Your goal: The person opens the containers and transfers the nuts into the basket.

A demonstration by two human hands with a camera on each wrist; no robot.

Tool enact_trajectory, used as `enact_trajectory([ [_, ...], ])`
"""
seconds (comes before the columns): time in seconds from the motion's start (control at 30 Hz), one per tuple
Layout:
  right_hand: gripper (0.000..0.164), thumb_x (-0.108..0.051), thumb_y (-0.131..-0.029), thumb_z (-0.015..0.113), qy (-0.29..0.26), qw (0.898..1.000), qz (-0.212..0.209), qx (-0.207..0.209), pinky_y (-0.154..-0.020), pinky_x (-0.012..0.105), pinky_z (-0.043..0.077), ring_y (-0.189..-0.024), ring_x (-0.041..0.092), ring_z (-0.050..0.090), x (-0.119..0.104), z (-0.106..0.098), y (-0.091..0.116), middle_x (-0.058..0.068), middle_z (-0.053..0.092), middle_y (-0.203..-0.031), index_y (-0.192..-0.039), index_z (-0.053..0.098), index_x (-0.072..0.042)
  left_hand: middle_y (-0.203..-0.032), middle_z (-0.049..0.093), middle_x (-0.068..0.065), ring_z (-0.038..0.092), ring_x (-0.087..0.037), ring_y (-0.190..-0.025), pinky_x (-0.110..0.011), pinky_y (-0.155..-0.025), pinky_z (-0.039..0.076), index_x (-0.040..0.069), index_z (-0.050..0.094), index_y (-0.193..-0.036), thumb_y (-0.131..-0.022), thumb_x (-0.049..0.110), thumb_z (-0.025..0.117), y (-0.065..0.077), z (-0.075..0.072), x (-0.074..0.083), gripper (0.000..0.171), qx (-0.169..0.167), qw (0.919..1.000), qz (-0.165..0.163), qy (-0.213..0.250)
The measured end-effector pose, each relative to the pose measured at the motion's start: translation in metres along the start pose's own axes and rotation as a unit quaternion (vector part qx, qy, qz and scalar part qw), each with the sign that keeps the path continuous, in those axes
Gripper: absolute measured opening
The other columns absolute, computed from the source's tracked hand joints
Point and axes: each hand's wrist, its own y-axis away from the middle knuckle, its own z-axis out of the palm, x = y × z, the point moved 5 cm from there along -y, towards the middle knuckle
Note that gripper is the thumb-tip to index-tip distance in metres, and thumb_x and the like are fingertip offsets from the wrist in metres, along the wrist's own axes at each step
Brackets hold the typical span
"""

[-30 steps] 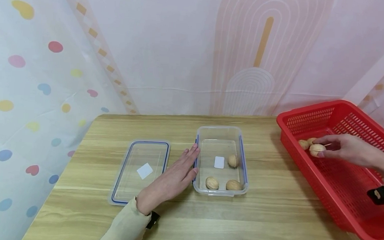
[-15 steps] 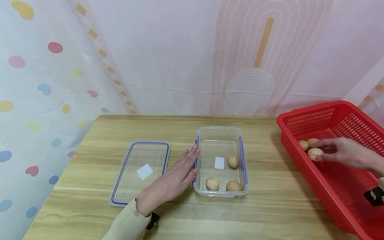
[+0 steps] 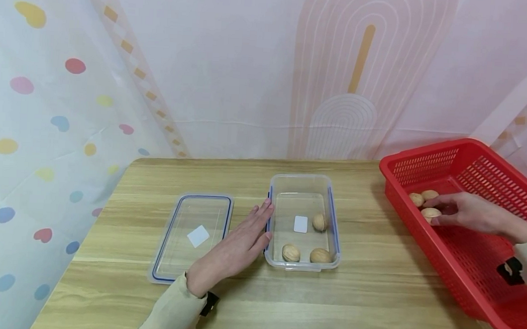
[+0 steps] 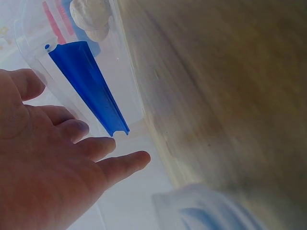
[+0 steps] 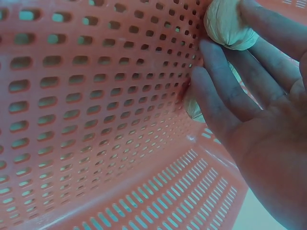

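Over the red basket, my right hand (image 3: 475,212) pinches a walnut (image 3: 430,214) between thumb and fingers, close to the basket's left wall. In the right wrist view this walnut (image 5: 229,24) sits between the thumb and fingertips. Two more walnuts (image 3: 430,195) lie just behind it, partly hidden by the fingers. My left hand (image 3: 236,243) rests with fairly straight fingers against the left side of a clear plastic container (image 3: 290,178), by its blue clip (image 4: 86,86). Inside that container are three walnuts (image 3: 320,256), spread along the front and right side.
To the left of the container lies its clear lid (image 3: 183,215) with a blue seal and a white sticker, partly behind the left forearm. The red basket (image 3: 429,265) stands at the right of the wooden table (image 3: 327,309). A patterned cloth (image 3: 233,72) hangs behind the table.
In the basket, my right hand has shifted slightly left and toward me, the walnut at its fingertips moving with it. My left hand stays still against the container.
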Motion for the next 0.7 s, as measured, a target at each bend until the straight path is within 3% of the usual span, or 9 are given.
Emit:
enact_trajectory([
  [0.4,0.049,-0.022,-0.091,0.081,0.000,1.000,-0.004,-0.006,-0.084,0.036,0.054,-0.106,0.028,0.060,-0.0002,0.0012,0.0008,0.019,0.069,-0.122,-0.129,0.068,0.005,-0.172,0.011,-0.009,0.015,-0.036,-0.157,-0.049,-0.127,0.019,0.003,0.020,-0.164,-0.113,0.028,0.041,0.0002,0.0006,-0.0004,0.061,0.003,1.0000,0.006,0.002],
  [0.7,0.055,-0.024,-0.091,0.081,-0.009,1.000,0.010,-0.016,-0.077,0.024,0.053,-0.105,0.027,0.060,-0.0012,-0.0018,0.0041,0.021,0.068,-0.124,-0.133,0.064,0.007,-0.172,0.010,-0.007,0.015,-0.035,-0.157,-0.048,-0.127,0.018,0.004,0.019,-0.165,-0.113,0.028,0.041,-0.0001,0.0008,-0.0009,0.061,0.001,1.0000,0.000,0.003],
])
